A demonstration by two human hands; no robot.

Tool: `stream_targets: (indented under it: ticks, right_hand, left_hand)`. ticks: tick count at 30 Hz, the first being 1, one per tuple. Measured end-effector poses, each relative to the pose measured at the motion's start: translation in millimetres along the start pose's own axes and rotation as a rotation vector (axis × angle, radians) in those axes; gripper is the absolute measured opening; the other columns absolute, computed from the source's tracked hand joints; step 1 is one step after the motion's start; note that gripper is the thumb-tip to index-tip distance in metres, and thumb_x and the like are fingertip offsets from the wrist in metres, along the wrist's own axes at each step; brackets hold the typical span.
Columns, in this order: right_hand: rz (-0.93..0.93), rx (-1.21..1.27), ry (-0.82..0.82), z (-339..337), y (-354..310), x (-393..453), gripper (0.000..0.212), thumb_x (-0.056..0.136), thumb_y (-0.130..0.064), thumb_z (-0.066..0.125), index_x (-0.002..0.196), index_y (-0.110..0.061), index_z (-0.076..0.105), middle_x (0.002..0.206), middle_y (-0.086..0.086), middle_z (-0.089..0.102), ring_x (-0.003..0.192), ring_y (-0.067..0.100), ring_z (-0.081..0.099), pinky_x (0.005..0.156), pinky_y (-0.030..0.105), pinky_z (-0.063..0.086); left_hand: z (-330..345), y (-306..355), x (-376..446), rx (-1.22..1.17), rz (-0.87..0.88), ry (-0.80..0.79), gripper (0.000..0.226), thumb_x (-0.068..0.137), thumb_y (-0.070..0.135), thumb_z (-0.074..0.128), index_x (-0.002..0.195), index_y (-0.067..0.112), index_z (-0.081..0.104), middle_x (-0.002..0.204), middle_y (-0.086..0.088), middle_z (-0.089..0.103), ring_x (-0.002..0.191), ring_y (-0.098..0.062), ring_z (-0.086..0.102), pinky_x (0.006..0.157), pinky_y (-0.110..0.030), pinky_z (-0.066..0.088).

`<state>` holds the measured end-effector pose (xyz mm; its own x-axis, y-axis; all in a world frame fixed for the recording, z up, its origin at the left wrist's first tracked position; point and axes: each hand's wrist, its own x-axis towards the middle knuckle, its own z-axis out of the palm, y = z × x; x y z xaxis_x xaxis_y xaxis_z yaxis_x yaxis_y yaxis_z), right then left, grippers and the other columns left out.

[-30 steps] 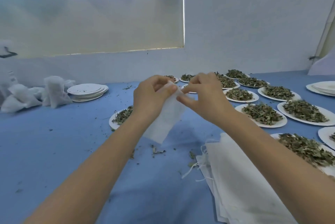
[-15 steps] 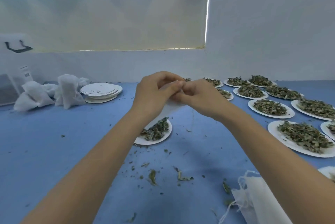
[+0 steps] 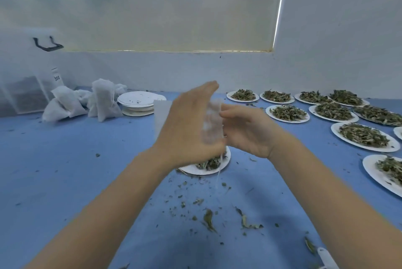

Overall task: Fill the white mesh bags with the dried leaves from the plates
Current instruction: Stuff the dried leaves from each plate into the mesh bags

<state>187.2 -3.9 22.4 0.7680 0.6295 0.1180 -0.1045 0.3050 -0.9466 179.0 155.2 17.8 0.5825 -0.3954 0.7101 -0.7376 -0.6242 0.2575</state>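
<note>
At centre frame our left hand (image 3: 191, 125) holds the white mesh bag (image 3: 212, 121), thumb side up, though motion blur hides how the fingers lie; our right hand (image 3: 245, 129) pinches the bag's other edge, probably to pull its mouth open above the half-emptied plate (image 3: 206, 165) just below. Full plates of dried leaves (image 3: 363, 137) spread to the right; filled bags (image 3: 102, 101) sit upper left. Half a second ago both hands were pinched together; now they've parted.
</note>
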Motion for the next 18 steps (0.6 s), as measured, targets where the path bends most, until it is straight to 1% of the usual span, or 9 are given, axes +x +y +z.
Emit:
stream_targets:
  ticks: [2,3,4,6,8,11,13,15,18]
  right_hand:
    - [-0.001,0.102,-0.024,2.0,4.5,3.0,0.040,0.082,-0.016,0.041,0.118,0.000,0.051,0.104,0.014,0.060,0.092,0.026,0.061,0.078,0.036,0.053]
    - [-0.001,0.150,-0.024,2.9,5.9,4.0,0.040,0.080,-0.018,0.041,0.117,-0.001,0.049,0.104,0.015,0.056,0.092,0.027,0.058,0.080,0.037,0.052]
    - [-0.003,0.185,-0.021,3.4,7.2,4.5,0.043,0.079,-0.020,0.043,0.119,-0.003,0.045,0.104,0.014,0.052,0.092,0.028,0.055,0.081,0.037,0.049]
    - [0.001,0.220,-0.013,2.3,9.0,4.2,0.050,0.077,-0.024,0.049,0.122,-0.004,0.040,0.104,0.012,0.050,0.093,0.027,0.054,0.084,0.038,0.048]
    - [0.028,0.232,-0.020,-1.8,8.0,1.5,0.063,0.078,-0.032,0.055,0.129,0.003,0.042,0.113,0.014,0.052,0.103,0.030,0.054,0.092,0.041,0.045]
    - [0.080,0.224,-0.081,-10.4,2.1,-2.1,0.086,0.079,-0.054,0.056,0.135,0.009,0.038,0.134,0.021,0.049,0.124,0.036,0.048,0.106,0.048,0.037]
    - [0.114,0.227,-0.137,-10.3,-1.2,2.7,0.095,0.077,-0.062,0.057,0.137,0.009,0.037,0.140,0.023,0.043,0.131,0.037,0.042,0.110,0.052,0.031]
    - [0.148,0.222,-0.134,-6.5,-1.8,14.0,0.096,0.074,-0.064,0.058,0.135,0.007,0.041,0.138,0.022,0.046,0.128,0.036,0.045,0.108,0.050,0.035]
    - [0.201,0.157,-0.018,0.3,0.1,34.6,0.087,0.078,-0.067,0.050,0.127,0.005,0.051,0.124,0.021,0.059,0.113,0.033,0.058,0.097,0.045,0.047]
  left_hand:
    - [11.2,-2.8,-5.1,0.100,0.017,-0.132,0.108,0.060,0.048,0.076,0.145,0.012,0.021,0.136,-0.001,0.039,0.124,-0.014,0.031,0.107,-0.027,0.018]
    - [16.8,-4.2,-6.9,0.150,0.016,-0.158,0.114,0.059,0.048,0.078,0.146,0.010,0.014,0.136,-0.002,0.038,0.124,-0.015,0.030,0.108,-0.029,0.016]
    - [21.6,-6.0,-8.7,0.195,0.024,-0.160,0.113,0.061,0.042,0.079,0.146,0.007,0.012,0.135,-0.004,0.040,0.124,-0.018,0.032,0.109,-0.032,0.017]
    - [25.4,-11.6,-10.0,0.274,0.064,-0.146,0.099,0.063,0.017,0.074,0.144,0.002,0.019,0.129,-0.010,0.047,0.120,-0.027,0.041,0.109,-0.038,0.021]
    - [21.2,-19.2,-10.2,0.327,0.096,-0.164,0.087,0.063,0.003,0.066,0.141,0.000,0.028,0.130,-0.015,0.047,0.118,-0.032,0.044,0.106,-0.039,0.023]
    - [11.9,-28.3,-10.7,0.346,0.039,-0.165,0.078,0.065,-0.002,0.062,0.138,-0.001,0.033,0.129,-0.019,0.048,0.114,-0.037,0.046,0.099,-0.036,0.028]
    - [9.5,-32.0,-10.7,0.352,0.014,-0.160,0.076,0.064,-0.003,0.063,0.135,-0.004,0.037,0.123,-0.022,0.051,0.108,-0.041,0.049,0.093,-0.039,0.034]
    - [9.2,-38.2,-10.1,0.359,0.019,-0.163,0.076,0.060,0.000,0.067,0.131,-0.007,0.041,0.119,-0.024,0.053,0.103,-0.041,0.052,0.090,-0.044,0.037]
    - [9.7,-54.9,-12.0,0.366,0.012,-0.152,0.071,0.059,0.003,0.067,0.127,-0.005,0.047,0.116,-0.020,0.056,0.101,-0.039,0.055,0.085,-0.044,0.042]
